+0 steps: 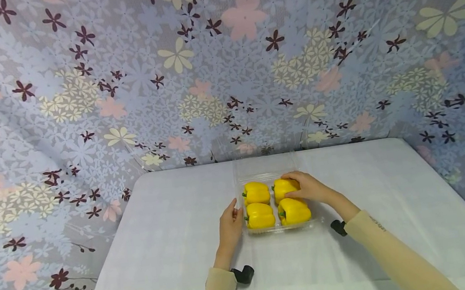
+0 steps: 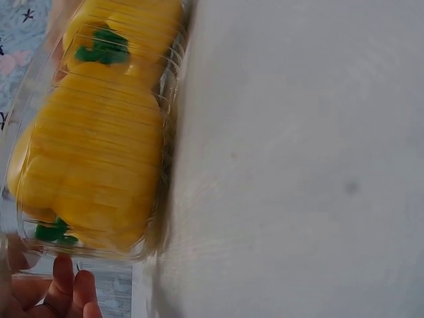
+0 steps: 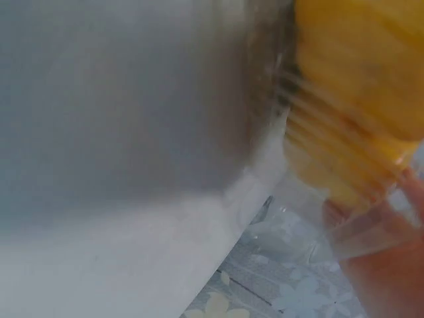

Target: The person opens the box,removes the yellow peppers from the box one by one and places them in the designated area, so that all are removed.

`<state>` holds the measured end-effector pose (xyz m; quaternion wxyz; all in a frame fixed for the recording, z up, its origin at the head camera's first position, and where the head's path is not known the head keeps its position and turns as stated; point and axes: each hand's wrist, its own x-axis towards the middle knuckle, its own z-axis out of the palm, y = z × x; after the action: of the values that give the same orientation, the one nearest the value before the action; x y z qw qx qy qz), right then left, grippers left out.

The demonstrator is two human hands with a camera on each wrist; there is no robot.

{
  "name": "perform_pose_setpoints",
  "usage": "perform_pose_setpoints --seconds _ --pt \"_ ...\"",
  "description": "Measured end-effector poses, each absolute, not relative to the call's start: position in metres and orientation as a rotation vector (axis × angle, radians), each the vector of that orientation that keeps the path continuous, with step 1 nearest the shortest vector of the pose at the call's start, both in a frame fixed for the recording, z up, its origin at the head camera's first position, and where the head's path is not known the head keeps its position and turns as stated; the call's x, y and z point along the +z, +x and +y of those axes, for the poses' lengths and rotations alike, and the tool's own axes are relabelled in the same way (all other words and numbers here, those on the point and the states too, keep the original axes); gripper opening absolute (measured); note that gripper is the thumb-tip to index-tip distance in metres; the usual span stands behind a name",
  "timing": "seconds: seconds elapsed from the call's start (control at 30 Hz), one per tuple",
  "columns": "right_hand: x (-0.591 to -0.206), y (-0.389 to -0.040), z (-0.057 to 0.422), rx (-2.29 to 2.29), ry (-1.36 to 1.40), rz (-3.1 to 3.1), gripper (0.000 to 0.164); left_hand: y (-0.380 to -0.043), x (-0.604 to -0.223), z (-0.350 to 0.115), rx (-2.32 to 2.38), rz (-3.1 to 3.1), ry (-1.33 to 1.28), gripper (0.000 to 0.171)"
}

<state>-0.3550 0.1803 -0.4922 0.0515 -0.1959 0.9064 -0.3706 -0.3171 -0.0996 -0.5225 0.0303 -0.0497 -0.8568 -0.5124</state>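
Observation:
Four-sided and clear, a plastic box (image 1: 265, 230) holds several yellow bell peppers with green stems. My right hand (image 1: 307, 187) grips the far-right bell pepper (image 1: 280, 188), fingers over its top and thumb on its near side. A near-right bell pepper (image 1: 295, 211) sits just below that hand. My left hand (image 1: 230, 225) is beside the box's left wall, fingers loosely extended, near the left bell peppers (image 1: 260, 215). In the left wrist view, its fingertips (image 2: 63, 270) are right at the box's edge. The right wrist view is blurred.
The box's clear lid (image 1: 265, 164) lies folded back towards the far edge of the white-covered table (image 1: 162, 250). A flower-patterned cloth (image 1: 206, 71) hangs behind the table. Black wrist cameras (image 1: 244, 275) sit at both sleeve cuffs.

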Motion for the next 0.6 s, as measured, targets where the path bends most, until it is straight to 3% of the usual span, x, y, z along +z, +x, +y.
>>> perform_pose_setpoints --seconds 0.6 --pt "-0.486 -0.367 0.202 -1.071 -0.758 2.552 0.062 -0.318 -0.524 -0.101 -1.588 -2.655 -0.167 0.045"
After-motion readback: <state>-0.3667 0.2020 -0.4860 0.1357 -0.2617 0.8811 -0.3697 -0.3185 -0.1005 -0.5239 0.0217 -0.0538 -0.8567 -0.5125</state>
